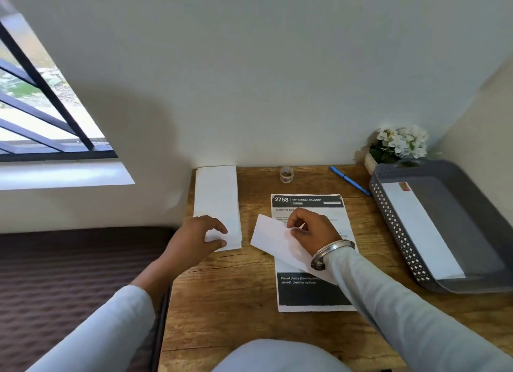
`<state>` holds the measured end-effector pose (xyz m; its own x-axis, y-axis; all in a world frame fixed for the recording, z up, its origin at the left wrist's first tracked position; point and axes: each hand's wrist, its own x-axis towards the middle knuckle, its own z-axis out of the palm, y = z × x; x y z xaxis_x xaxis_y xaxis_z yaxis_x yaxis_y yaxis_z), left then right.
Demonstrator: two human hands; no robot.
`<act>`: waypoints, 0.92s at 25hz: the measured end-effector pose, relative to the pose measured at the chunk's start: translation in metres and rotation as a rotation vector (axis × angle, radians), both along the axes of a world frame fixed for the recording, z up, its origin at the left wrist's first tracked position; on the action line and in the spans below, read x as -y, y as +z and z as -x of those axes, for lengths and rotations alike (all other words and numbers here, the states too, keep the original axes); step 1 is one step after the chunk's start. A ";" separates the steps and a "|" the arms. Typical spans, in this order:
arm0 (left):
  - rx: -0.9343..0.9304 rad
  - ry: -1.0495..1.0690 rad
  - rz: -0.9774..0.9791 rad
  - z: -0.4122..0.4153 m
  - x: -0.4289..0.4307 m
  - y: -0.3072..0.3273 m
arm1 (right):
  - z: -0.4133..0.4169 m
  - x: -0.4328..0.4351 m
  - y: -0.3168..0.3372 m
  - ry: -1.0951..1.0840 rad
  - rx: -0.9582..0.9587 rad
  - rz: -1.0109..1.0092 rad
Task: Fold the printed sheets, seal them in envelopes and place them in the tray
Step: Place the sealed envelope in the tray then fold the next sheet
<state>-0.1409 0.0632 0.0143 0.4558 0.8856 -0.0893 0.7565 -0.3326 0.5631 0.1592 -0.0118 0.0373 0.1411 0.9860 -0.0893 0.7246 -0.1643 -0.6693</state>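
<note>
Two grips noted: left hand (pixel 200 237) pinches near end of white envelope (pixel 216 199); right hand (pixel 313 230) pinches folded sheet (pixel 273 241) over printed sheet (pixel 311 296).

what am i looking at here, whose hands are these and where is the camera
There is no machine here. A person works with two bare hands, and the single picture comes from a camera worn on their head, looking down at a wooden desk. The left hand pinches the near end of a stack of envelopes. The right hand holds a folded sheet above a printed sheet that lies flat. At the right stands a grey tray with one white envelope in it. By the wall are a blue pen, a small roll and a pot of white flowers.
</note>
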 end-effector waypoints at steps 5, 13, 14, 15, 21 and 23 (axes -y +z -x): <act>-0.182 -0.013 -0.065 0.009 0.002 -0.010 | 0.005 0.000 -0.005 0.003 -0.005 0.011; -0.253 -0.026 -0.164 0.003 0.000 -0.014 | -0.001 0.010 -0.006 -0.016 0.011 0.042; -0.243 -0.030 -0.163 0.004 -0.001 -0.014 | -0.003 0.012 -0.006 -0.020 0.008 0.042; -0.228 -0.029 -0.162 0.003 -0.002 -0.013 | -0.004 0.013 -0.005 -0.021 0.004 0.039; -0.104 0.003 -0.218 -0.025 0.002 0.007 | -0.016 0.017 -0.003 -0.057 -0.010 0.026; -0.063 0.006 -0.209 -0.042 0.003 0.006 | -0.022 0.017 -0.005 -0.092 -0.013 0.025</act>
